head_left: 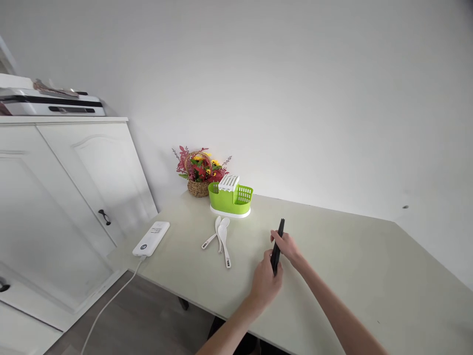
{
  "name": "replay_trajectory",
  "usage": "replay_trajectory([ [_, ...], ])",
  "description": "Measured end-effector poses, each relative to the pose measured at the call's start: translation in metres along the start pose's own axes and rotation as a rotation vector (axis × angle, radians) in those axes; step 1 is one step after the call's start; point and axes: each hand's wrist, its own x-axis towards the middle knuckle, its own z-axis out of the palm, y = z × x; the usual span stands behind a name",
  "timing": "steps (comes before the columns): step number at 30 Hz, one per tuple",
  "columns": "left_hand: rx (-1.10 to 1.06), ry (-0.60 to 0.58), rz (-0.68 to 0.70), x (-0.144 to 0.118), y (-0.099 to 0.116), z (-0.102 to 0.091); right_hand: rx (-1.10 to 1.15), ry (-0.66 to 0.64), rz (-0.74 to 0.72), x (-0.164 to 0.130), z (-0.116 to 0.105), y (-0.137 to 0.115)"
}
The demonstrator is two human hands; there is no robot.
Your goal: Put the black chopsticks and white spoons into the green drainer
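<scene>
Over the table, both hands grip a bundle of black chopsticks, tilted with its far end up and to the right. My left hand is closed around the near end. Higher up, the fingers of my right hand are wrapped round the middle of the bundle. To the left of my hands, several white spoons lie partly across one another. Behind the spoons stands a green cutlery holder with a white slotted top and a white base.
A flower basket stands at the back left, close to the wall. Near the table's left edge lies a white power bank with a cable hanging down. White cabinets stand further left, with a printer on top.
</scene>
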Motion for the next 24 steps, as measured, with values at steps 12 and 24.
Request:
replay_trajectory([
  [12,0.787,0.133,0.267,-0.025,-0.02,0.007,-0.432,0.055,0.08,-0.006,0.029,0.015],
  [24,0.691,0.125,0.339,-0.027,-0.016,-0.024,-0.189,0.053,-0.239,-0.042,-0.012,0.053],
])
